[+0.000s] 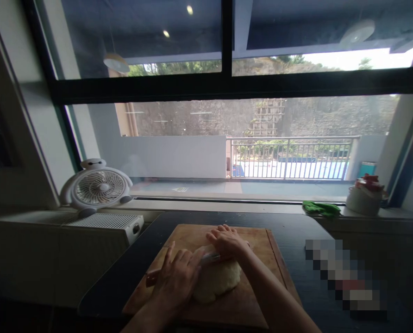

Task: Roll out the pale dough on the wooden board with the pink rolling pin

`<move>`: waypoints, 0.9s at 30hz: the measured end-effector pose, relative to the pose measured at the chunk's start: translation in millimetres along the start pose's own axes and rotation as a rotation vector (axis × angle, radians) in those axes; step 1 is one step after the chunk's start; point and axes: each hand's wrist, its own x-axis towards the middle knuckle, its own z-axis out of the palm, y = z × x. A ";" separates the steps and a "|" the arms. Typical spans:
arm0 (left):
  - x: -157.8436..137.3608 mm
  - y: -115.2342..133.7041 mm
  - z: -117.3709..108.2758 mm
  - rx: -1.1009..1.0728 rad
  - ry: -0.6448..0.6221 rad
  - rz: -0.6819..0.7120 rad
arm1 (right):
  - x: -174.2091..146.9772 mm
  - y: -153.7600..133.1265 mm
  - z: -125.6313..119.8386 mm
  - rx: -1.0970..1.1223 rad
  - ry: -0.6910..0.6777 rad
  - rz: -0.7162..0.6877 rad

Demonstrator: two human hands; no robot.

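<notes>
A flattened pale lump of dough (218,283) lies on a wooden cutting board (251,307). Across its far side runs a rolling pin (210,257) with a light barrel and reddish-brown handles, set at a slant with the left end nearer me. My left hand (180,273) bears down on the pin toward its left end, fingers over the top and the index finger raised. Over its right part, my right hand (227,241) rests with the palm on the pin and fingers reaching forward. Both hands hide much of the pin; the left partly covers the dough's edge.
The board lies on a dark table (123,282) below a wide window. At left, a white fan (102,187) stands by a white heater (112,224). A green cloth (321,209) and a pale pot (365,199) sit on the sill. Something pixelated (347,277) lies at right.
</notes>
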 end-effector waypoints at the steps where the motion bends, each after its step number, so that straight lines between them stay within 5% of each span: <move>1: -2.3 3.5 -2.8 0.008 -0.001 -0.008 | -7.3 -0.5 3.1 0.003 0.004 0.006; 9: -34.7 34.2 -22.6 0.003 0.000 0.001 | -99.4 -4.0 6.5 0.136 0.033 0.002; 20: -31.0 7.9 -27.4 0.053 -0.100 -0.061 | 10.0 -13.8 15.5 0.071 0.069 -0.007; 23: -35.0 8.7 -28.1 0.069 -0.096 -0.061 | 5.7 -15.0 14.9 0.074 0.083 0.001; 27: -42.5 20.6 -29.3 0.051 -0.061 -0.052 | -38.2 -8.6 10.3 0.054 0.074 -0.009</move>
